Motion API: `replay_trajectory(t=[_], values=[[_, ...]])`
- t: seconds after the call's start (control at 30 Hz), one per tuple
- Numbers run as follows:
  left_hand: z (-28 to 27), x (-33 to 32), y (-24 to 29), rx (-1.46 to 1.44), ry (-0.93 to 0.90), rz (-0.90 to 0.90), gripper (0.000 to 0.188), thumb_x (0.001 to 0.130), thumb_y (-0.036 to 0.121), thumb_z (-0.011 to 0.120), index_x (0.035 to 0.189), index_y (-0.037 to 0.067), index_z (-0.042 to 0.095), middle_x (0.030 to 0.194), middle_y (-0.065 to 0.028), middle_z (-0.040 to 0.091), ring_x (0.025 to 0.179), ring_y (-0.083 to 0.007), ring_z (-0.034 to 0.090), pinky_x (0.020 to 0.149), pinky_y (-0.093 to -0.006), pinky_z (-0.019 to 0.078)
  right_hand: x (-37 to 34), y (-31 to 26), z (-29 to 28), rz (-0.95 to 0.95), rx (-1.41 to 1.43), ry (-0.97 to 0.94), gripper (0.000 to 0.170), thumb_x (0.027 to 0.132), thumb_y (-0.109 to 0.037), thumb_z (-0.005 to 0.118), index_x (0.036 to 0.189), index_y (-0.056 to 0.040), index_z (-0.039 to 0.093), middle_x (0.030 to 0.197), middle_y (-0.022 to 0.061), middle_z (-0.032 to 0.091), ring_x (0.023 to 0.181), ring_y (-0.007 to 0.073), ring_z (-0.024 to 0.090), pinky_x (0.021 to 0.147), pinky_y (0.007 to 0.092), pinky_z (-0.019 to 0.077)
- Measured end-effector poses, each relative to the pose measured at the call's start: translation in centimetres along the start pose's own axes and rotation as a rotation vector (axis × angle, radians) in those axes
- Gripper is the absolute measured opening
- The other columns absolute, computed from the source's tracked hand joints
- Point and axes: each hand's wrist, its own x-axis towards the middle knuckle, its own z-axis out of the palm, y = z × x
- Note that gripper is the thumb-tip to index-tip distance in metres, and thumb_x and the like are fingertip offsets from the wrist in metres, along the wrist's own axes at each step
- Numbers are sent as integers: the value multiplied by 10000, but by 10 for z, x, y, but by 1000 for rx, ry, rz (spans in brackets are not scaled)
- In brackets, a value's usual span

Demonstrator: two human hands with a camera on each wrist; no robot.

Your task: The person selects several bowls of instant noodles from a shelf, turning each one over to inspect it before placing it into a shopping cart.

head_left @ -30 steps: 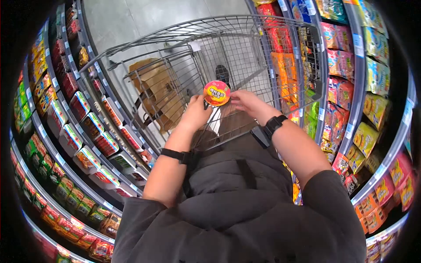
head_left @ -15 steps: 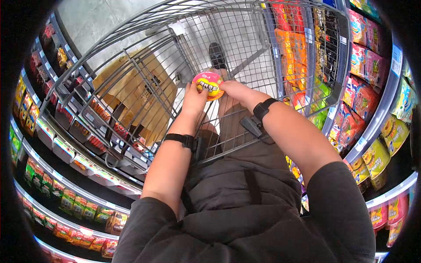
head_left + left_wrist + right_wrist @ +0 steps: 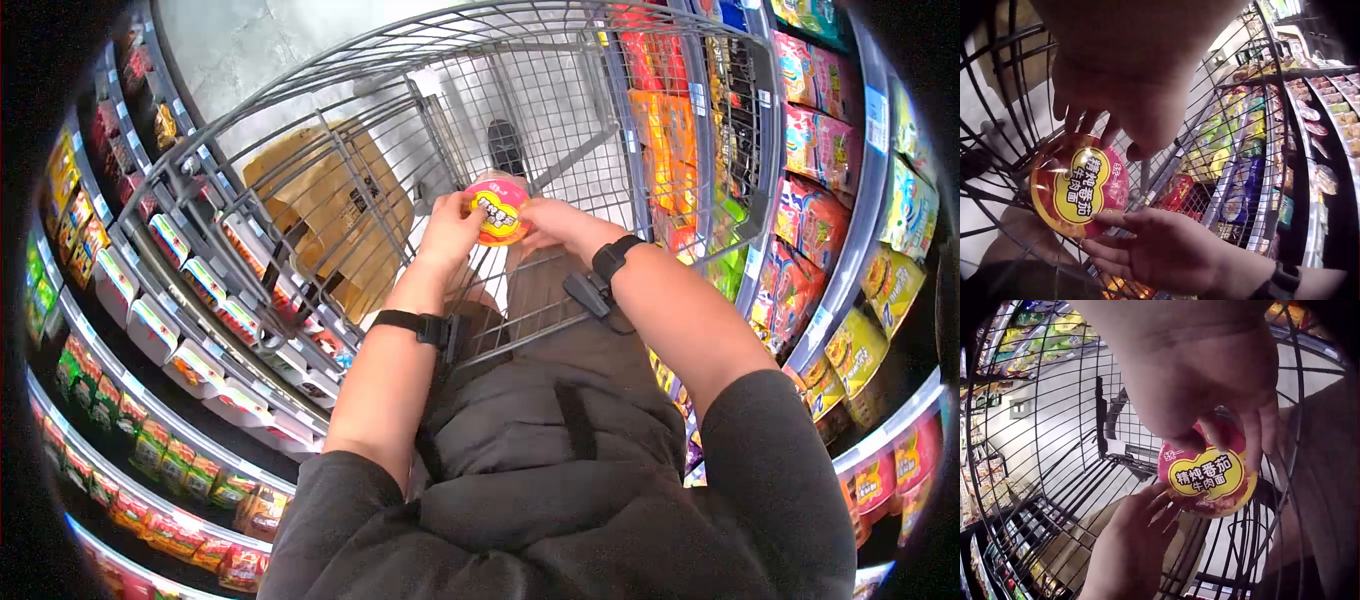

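An instant noodle bowl (image 3: 497, 212) with a round pink, yellow and orange lid is held over the wire shopping cart, lid up. My left hand (image 3: 447, 237) grips its left side, the thumb over the lid's edge. My right hand (image 3: 563, 222) holds the opposite side, thumb at the rim. In the left wrist view, the lid of the noodle bowl (image 3: 1079, 181) shows Chinese lettering in a yellow patch, and the right hand (image 3: 1169, 250) has fingers at its edge. In the right wrist view, left fingers touch the lid of the bowl (image 3: 1213, 475). The bowl's underside is hidden.
The cart's wire basket, with a grey corner (image 3: 762, 70), surrounds the hands. A brown paper bag (image 3: 385, 205) lies at its left. Shelves of bright snack packets (image 3: 815, 145) run along the right; packaged goods (image 3: 190, 475) fill the left shelves. A dark shoe (image 3: 505, 145) shows through the mesh.
My right hand has come from beside the bowl to hold its rim. The lid has turned slightly, and the left thumb now lies further over it. The cart appears larger in view.
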Motion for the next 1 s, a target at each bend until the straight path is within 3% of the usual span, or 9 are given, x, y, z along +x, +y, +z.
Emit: replay_trajectory(t=[0.1, 0.2, 0.33, 0.5, 0.6, 0.77, 0.87, 0.93, 1.0], values=[[-18, -24, 19, 124, 8, 127, 434, 935, 263, 685, 1289, 12, 660, 1188, -217, 608, 1052, -353, 681, 961, -400, 542, -28, -17, -1, -43, -90, -59, 355, 952, -333, 553, 1159, -75, 683, 889, 66, 719, 614, 138, 665, 551, 304, 524], [-45, -52, 39, 200, -21, 174, 430, 933, 259, 687, 1298, 32, 668, 1173, -217, 611, 1038, -347, 687, 956, -402, 545, -73, -44, 2, -74, -244, -72, 284, 1000, -316, 539, 1133, -85, 639, 983, 75, 723, 662, 119, 674, 566, 273, 512], [-86, -97, 57, 176, -67, 300, 372, 964, 248, 670, 1303, 97, 686, 1255, -177, 612, 1054, -317, 674, 967, -399, 536, -114, -53, 11, -138, -216, -82, 266, 1007, -300, 531, 1086, -67, 635, 838, 30, 667, 601, 119, 634, 533, 284, 496], [-134, -168, 77, 105, -33, 503, 468, 946, 208, 724, 1375, 54, 614, 1336, -189, 567, 1295, -332, 556, 1108, -401, 447, -179, -61, 32, -331, -185, -26, 246, 995, -263, 539, 909, -54, 637, 659, 10, 577, 431, 102, 444, 433, 305, 413], [-159, -213, 83, 125, -14, 639, 508, 929, 205, 747, 1391, 53, 597, 1378, -193, 534, 1333, -344, 525, 1134, -412, 429, -230, -68, 53, -410, -95, -35, 243, 999, -258, 545, 908, -53, 640, 648, 15, 575, 418, 89, 410, 433, 294, 407], [-200, -284, 93, 159, -45, 800, 774, 741, 145, 907, 1432, 82, 565, 1380, -160, 513, 1344, -328, 505, 1150, -418, 416, -310, -63, 79, -505, 53, -149, 233, 1025, -288, 585, 962, -76, 659, 705, -14, 598, 408, 48, 368, 443, 270, 396], [-210, -307, 90, 106, -59, 893, 796, 729, 163, 920, 1439, 94, 566, 1376, -144, 517, 1335, -306, 509, 1152, -411, 412, -353, -47, 96, -564, 163, -259, 249, 1035, -313, 596, 952, -84, 649, 717, -18, 618, 392, 44, 350, 440, 266, 397], [-213, -322, 90, 73, -61, 934, 753, 726, 228, 931, 1396, 98, 614, 1328, -123, 530, 1304, -280, 520, 1139, -402, 415, -373, -33, 104, -587, 236, -306, 241, 1025, -292, 590, 941, -72, 639, 749, 62, 662, 392, 59, 371, 449, 285, 444], [-217, -332, 89, 104, -91, 1008, 678, 738, 323, 924, 1326, 98, 675, 1270, -114, 538, 1275, -272, 528, 1125, -397, 420, -389, -15, 112, -594, 286, -318, 239, 1027, -293, 593, 936, -77, 636, 755, 57, 656, 394, 56, 372, 456, 285, 444]])
